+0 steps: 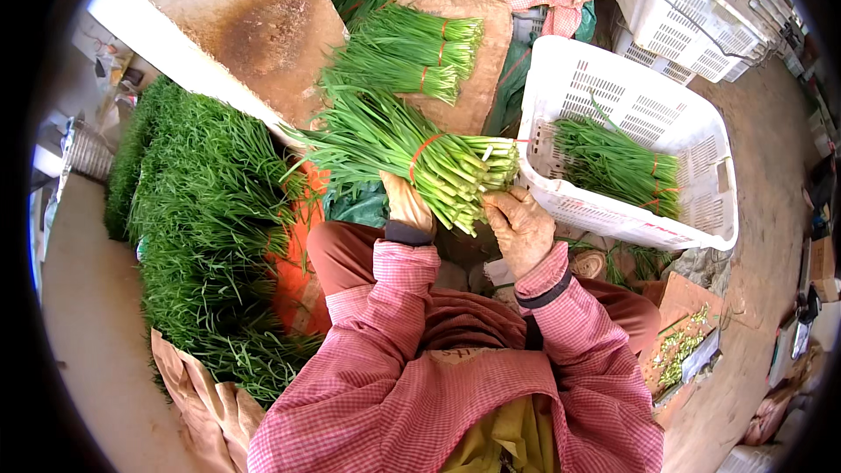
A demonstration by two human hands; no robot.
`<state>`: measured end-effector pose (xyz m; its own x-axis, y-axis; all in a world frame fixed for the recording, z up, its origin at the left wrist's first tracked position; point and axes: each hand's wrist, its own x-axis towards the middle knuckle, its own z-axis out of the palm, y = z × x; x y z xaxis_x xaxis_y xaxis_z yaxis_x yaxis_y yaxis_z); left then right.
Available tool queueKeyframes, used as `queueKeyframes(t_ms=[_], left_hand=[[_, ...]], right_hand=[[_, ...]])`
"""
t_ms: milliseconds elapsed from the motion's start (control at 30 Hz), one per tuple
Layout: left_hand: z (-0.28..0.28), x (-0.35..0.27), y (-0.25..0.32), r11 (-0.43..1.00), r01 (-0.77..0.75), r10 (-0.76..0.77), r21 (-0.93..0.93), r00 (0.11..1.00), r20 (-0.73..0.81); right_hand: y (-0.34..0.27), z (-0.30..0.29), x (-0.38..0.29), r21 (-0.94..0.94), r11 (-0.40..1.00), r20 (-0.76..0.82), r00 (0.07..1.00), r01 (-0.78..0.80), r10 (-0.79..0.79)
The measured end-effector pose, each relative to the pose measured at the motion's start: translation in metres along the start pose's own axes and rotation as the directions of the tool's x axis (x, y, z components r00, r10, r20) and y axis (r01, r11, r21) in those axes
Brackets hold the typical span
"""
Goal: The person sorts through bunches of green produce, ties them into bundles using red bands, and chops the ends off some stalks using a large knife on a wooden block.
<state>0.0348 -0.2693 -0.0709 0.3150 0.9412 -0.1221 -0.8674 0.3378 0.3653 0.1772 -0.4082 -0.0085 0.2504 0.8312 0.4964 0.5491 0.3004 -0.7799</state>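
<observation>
A large bunch of garlic chives [453, 164], bound with an orange-red band, lies across in front of me, its cut stem ends to the right. My left hand [406, 200] supports it from below near the band; its fingers are hidden under the stems. At the cut ends, my right hand [520, 226] touches the lower stems with thumb and fingertips. Beyond are several banded bunches [420, 56] on a brown sack [496, 26]. To the right, a white plastic crate [594, 203] holds banded bunches [624, 164].
A deep heap of loose-leaved greens [204, 210] fills the left side over an orange sheet [302, 289]. A stained board [263, 20] slants at the upper left. White crates [696, 13] stand upper right. A small board [683, 341] with green trimmings and a flat blade lies lower right.
</observation>
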Motion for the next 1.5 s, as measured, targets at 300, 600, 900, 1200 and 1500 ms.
queueKeyframes(t_ms=[300, 600, 900, 1200, 1500], left_hand=[[-0.014, -0.005, 0.011, 0.954, -0.295, 0.300, 0.056, 0.921, -0.249], [-0.031, -0.017, 0.035, 0.936, -0.316, 0.348, 0.157, 0.903, -0.251], [-0.022, -0.079, -0.036, 0.853, -0.209, 0.351, 0.478, 0.908, -0.229], [-0.016, -0.102, -0.033, 0.937, 0.011, 0.113, 0.348, 0.935, -0.336], [-0.003, -0.115, -0.036, 0.887, 0.017, 0.125, 0.462, 0.953, -0.276]], right_hand=[[-0.037, -0.007, -0.025, -0.042, 0.924, 0.167, 0.909, -0.381, 0.383], [0.045, -0.043, -0.109, -0.446, 0.892, 0.614, 0.700, -0.072, 0.364], [0.032, 0.060, -0.010, 0.246, 0.912, 0.249, 0.931, -0.328, 0.267], [0.049, 0.056, -0.031, 0.582, 0.534, 0.227, 0.753, -0.613, 0.618], [0.043, -0.018, 0.000, 0.224, 0.958, -0.204, 0.952, -0.181, 0.228]])
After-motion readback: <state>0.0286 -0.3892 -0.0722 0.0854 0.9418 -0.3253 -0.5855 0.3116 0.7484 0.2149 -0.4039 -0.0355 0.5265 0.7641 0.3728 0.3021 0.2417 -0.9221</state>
